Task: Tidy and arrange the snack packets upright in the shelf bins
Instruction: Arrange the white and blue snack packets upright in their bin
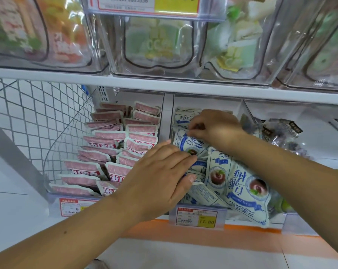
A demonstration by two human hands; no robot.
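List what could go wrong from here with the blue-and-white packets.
1. One blue-and-white packet lies tilted over the middle bin's front edge, above the price tag; a nudge might tip it out.
2. The left hand presses the loose stack while the right hand pinches a rear packet; pulling it upright could drag neighbours askew.

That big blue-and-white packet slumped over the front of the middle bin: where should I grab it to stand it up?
Grip the blue-and-white packet by its lower sealed edge, which hangs over the bin front, coming from the front right. That flat, exposed edge is clear of both hands; its upper end is tucked beneath the right hand.
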